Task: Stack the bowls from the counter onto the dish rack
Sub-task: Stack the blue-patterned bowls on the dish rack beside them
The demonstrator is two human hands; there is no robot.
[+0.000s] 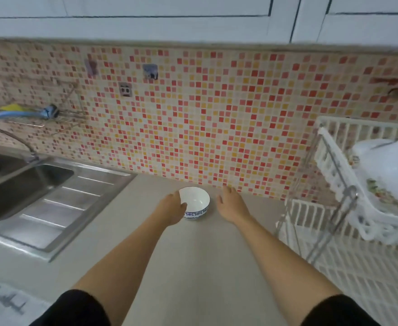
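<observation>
One white bowl [196, 201] with a blue pattern around its outside stands upright on the grey counter [193, 255], close to the tiled wall. My left hand [171, 208] rests against the bowl's left rim, thumb at the edge and fingers hidden behind it. My right hand [230, 203] hovers just right of the bowl, fingers apart, holding nothing and apart from the bowl. The white dish rack [334, 267] with a metal frame stands at the right, its upper tier holding white dishes [391, 170].
A steel sink [24, 184] with a ribbed drainboard and a faucet [28, 151] fills the left. A wall shelf [28, 114] holds blue and yellow items. Mosaic tile wall lies behind, cabinets above. A white mat [2, 302] sits at the lower left.
</observation>
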